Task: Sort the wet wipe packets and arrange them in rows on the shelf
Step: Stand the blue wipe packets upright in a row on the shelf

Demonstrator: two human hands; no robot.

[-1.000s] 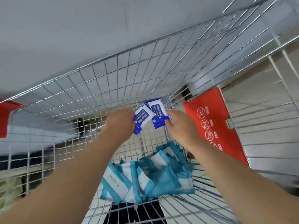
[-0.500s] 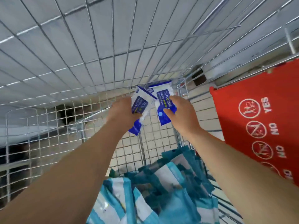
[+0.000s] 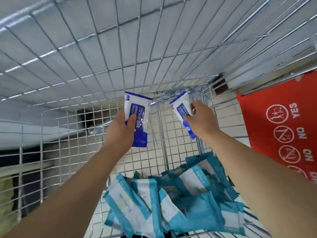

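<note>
Above the teal pile (image 3: pixel 171 203), the left hand (image 3: pixel 120 133) lays its thumb across the lettered packet (image 3: pixel 137 107), covering part of the print; its fingers are hidden behind. Up and right of the pile, the blurred packet (image 3: pixel 181 107) in the right hand (image 3: pixel 200 115) is smeared at its top end (its small print cannot be read), and curled fingers hide one edge. The bottom edge cuts off the pile and both forearms. Right of the pile, the red sign (image 3: pixel 257 117) runs out of the picture, its lowest symbol cropped. Left of the pile, behind the cart mesh (image 3: pixel 60 134), a dark shape (image 3: pixel 30 186) and a yellow-green blur (image 3: pixel 6 194) cannot be identified.
</note>
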